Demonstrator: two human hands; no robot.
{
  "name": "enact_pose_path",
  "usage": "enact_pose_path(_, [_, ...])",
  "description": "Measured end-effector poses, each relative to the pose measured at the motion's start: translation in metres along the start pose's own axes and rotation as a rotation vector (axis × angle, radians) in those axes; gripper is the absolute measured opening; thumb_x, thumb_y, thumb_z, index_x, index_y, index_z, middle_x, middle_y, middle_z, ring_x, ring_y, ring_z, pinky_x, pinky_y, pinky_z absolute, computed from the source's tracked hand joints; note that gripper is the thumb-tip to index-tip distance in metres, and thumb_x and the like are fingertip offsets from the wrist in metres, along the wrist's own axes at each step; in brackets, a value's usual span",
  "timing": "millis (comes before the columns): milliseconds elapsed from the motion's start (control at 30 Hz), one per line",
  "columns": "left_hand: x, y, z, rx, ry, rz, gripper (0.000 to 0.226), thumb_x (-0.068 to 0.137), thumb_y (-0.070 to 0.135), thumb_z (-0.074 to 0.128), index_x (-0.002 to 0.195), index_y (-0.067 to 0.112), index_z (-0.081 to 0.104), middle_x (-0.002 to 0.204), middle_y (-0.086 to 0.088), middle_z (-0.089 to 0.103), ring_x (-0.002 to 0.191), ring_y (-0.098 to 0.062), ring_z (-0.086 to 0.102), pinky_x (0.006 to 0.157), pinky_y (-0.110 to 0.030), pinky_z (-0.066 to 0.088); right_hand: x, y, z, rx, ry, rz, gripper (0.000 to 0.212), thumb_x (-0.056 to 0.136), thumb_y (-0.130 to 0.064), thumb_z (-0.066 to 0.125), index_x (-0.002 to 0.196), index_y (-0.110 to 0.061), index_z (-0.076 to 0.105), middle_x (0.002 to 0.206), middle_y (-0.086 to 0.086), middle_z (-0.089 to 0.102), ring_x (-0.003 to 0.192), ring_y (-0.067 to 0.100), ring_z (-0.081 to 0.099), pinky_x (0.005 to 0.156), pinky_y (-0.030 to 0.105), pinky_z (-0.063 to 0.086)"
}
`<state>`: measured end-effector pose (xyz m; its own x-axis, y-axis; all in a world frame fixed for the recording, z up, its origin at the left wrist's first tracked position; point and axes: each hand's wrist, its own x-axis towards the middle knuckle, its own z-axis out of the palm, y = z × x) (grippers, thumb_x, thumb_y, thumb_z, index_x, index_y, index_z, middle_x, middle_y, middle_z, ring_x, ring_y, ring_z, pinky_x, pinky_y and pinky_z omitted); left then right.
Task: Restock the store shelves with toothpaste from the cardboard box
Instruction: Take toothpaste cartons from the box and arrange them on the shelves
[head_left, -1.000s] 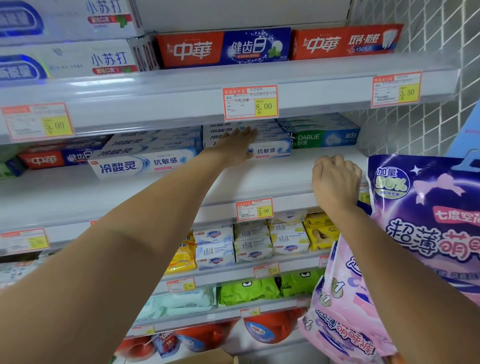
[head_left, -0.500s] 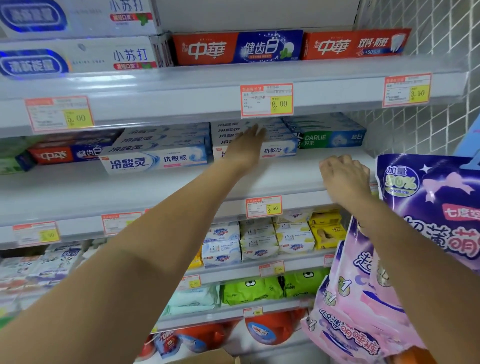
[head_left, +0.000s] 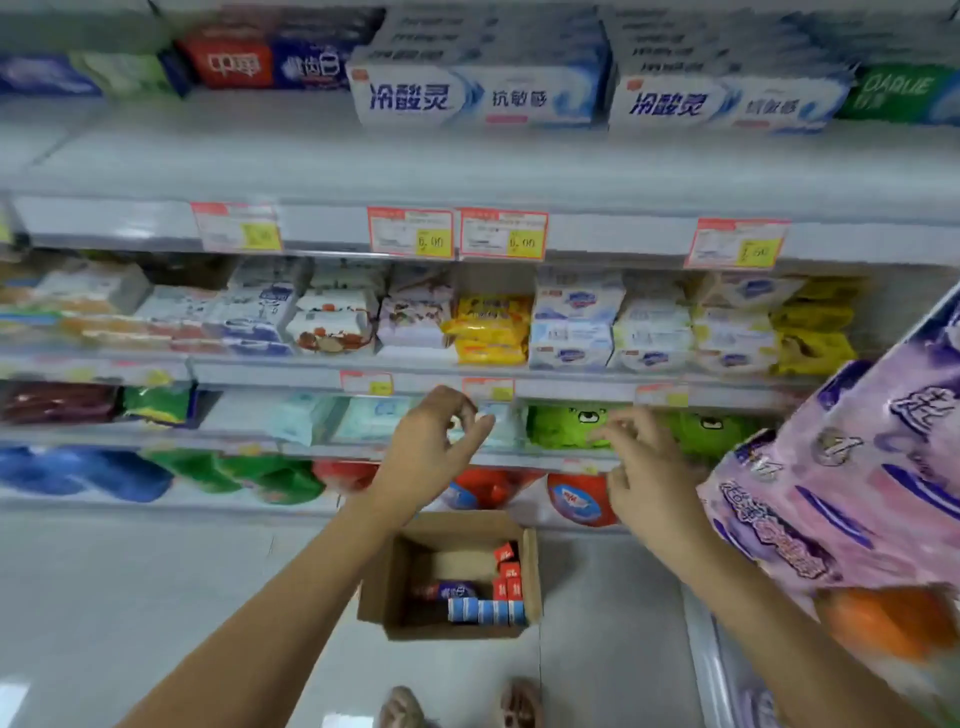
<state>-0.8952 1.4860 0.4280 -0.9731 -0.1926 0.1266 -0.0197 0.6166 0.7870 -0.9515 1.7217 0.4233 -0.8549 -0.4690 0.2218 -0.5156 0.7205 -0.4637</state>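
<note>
Hovering over the cardboard box (head_left: 457, 631), left hand (head_left: 436, 449) and right hand (head_left: 647, 467) curl loosely.

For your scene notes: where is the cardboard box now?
Head view, lower centre: the box sits on the floor before the shelves, below the left hand.

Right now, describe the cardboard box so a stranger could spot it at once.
Follow the store shelves down to the pale floor in front of the bottom shelf. The cardboard box sits there, open-topped, below the left hand and right hand. It alone is plain brown, with red and blue toothpaste cartons inside.
</note>
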Motion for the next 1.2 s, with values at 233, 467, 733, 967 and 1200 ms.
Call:
enact_pose_path(233, [-0.094,-0.169,0.025,0.023,-0.098,-0.572,0.015,0.085,0.024,0.068,0.094,0.015,0.060,0.101,-0.009,0.059,0.091,-0.023,0.057,0.080,-0.027,0.043,-0.047,-0.004,0.181,0.051,-0.643,0.324,0.037,0.082,-0.001,0.058,0.118,-0.010,0.061,0.126,0.013,0.048,0.118,0.030,0.049,0.096,0.026,0.037])
enact_pose_path(467, [-0.169,-0.308,0.079,0.016,-0.156,-0.978,0.046,0.086,0.025,0.067,0.127,0.009,0.055,0.133,-0.013,0.051,0.120,-0.026,0.048,0.094,-0.023,0.034,-0.095,0.030,0.347,0.045,-0.881,0.607,0.030,0.067,-0.025,0.058,0.096,-0.017,0.058,0.093,0.003,0.058,0.088,0.022,0.058,0.061,0.023,0.040])
enact_pose_path(733, [-0.203,-0.436,0.121,-0.389,-0.053,-1.374,0.068,0.084,0.037,0.068,0.141,0.017,0.039,0.137,-0.007,0.052,0.122,-0.029,0.053,0.100,-0.038,0.043,-0.111,0.060,0.495,-0.018,-0.975,0.744,0.054,0.084,-0.033,0.069,0.129,-0.016,0.046,0.123,0.007,0.056,0.105,0.023,0.057,0.089,0.037,0.048])
enact_pose_path(967, [-0.231,-0.495,0.162,-0.769,-0.170,-1.416,0.061,0.083,0.047,0.064,0.135,0.020,0.048,0.126,-0.007,0.059,0.106,-0.025,0.064,0.101,-0.044,0.046,-0.106,0.073,0.605,-0.245,-1.045,0.674,0.057,0.089,-0.038,0.061,0.135,-0.012,0.040,0.133,0.019,0.047,0.121,0.036,0.047,0.093,0.035,0.041])
enact_pose_path(1200, [-0.243,-0.517,0.204,-0.944,-0.096,-1.440,0.054,0.089,0.058,0.045,0.122,0.016,0.054,0.114,-0.005,0.066,0.101,-0.020,0.066,0.091,-0.033,0.052,-0.128,0.101,0.680,-0.406,-1.198,0.724,0.062,0.095,-0.053,0.039,0.145,-0.017,0.033,0.145,0.018,0.038,0.126,0.037,0.044,0.101,0.038,0.042])
